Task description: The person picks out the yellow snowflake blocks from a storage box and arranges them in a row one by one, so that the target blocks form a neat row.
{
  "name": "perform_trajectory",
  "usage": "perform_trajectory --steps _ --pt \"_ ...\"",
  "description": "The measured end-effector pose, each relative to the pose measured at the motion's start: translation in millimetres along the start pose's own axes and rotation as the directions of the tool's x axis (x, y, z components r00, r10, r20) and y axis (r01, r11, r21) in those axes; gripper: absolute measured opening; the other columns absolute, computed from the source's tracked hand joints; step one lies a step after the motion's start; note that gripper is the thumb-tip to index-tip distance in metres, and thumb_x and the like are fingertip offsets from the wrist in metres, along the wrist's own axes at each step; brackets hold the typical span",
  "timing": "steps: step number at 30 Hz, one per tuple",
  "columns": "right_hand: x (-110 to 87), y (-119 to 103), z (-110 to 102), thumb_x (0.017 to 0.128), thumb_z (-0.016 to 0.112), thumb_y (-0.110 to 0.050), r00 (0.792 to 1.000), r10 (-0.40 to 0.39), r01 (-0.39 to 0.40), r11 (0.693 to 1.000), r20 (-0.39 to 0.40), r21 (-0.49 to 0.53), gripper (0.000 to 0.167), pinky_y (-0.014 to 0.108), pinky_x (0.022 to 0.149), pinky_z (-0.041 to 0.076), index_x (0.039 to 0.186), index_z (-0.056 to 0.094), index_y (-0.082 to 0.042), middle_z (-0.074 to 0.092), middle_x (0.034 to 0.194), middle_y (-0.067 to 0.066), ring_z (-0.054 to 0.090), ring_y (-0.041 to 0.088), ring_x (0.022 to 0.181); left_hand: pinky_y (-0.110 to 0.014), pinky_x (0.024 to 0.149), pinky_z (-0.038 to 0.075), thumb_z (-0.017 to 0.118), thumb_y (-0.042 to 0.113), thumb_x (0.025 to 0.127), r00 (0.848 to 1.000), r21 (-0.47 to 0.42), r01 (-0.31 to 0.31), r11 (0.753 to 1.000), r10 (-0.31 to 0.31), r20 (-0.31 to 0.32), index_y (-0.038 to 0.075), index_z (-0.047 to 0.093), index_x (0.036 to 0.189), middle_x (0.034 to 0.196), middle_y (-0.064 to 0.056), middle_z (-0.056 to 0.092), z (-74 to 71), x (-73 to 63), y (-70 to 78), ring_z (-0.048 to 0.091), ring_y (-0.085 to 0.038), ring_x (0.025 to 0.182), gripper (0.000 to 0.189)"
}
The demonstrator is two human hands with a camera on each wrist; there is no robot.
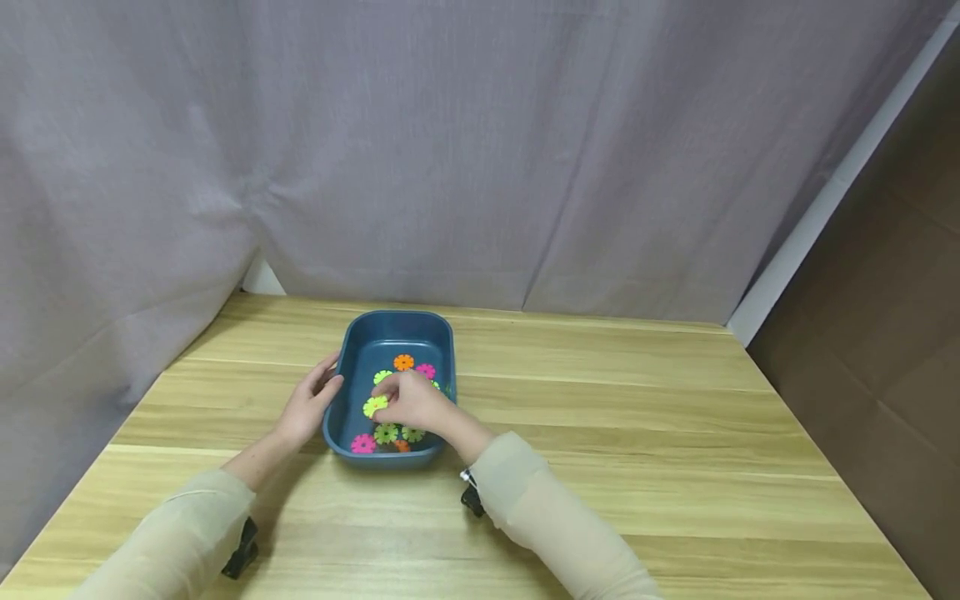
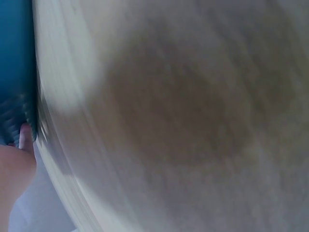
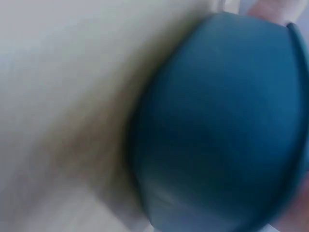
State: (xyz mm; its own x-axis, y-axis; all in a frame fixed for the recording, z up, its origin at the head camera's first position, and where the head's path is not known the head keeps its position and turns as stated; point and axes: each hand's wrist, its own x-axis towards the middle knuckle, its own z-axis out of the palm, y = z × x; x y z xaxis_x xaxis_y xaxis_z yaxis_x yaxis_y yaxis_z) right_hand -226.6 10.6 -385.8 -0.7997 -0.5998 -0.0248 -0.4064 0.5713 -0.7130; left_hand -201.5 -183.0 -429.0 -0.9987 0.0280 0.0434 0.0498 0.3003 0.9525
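While left fingers [image 1: 322,369] hold the tray [image 1: 388,462], right fingers [image 1: 390,383] pinch a yellow flower [image 1: 374,407] only the head view shows.

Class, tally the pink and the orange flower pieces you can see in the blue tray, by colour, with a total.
Pink flower pieces: 2
Orange flower pieces: 2
Total visible: 4; the right hand may hide more.
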Motion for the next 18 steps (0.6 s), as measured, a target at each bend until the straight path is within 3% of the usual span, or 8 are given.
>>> perform_trajectory --steps 8,18 --pt "-21.0 4.8 -42.4 0.077 0.074 -0.007 0.991 0.0 0.016 0.992 -0.134 0.123 0.032 0.016 0.068 0.048 0.107 0.067 0.0 0.065 0.09 0.011 0.055 0.011 0.077 -0.05 0.111 0.029 0.039 0.017 0.101 1.0 0.019 0.008 1.0 -0.008 -0.013 0.003 0.024 0.147 0.142 -0.03 0.037 1.4 1.9 0.9 0.036 -0.04 0.132 0.051" --pt "-48.8 37.9 -85.1 0.077 0.073 -0.007 0.962 0.029 0.016 0.987 -0.271 0.162 0.034 0.024 0.076 0.053 0.109 0.066 0.001 0.067 0.102 0.016 0.06 0.013 0.082 -0.049 0.113 0.025 0.038 0.019 0.101 1.0 0.004 0.019 1.0 -0.019 -0.012 0.004 0.023 0.148 0.144 -0.03 0.033 5.4 1.3 4.1 0.031 -0.04 0.135 0.051"
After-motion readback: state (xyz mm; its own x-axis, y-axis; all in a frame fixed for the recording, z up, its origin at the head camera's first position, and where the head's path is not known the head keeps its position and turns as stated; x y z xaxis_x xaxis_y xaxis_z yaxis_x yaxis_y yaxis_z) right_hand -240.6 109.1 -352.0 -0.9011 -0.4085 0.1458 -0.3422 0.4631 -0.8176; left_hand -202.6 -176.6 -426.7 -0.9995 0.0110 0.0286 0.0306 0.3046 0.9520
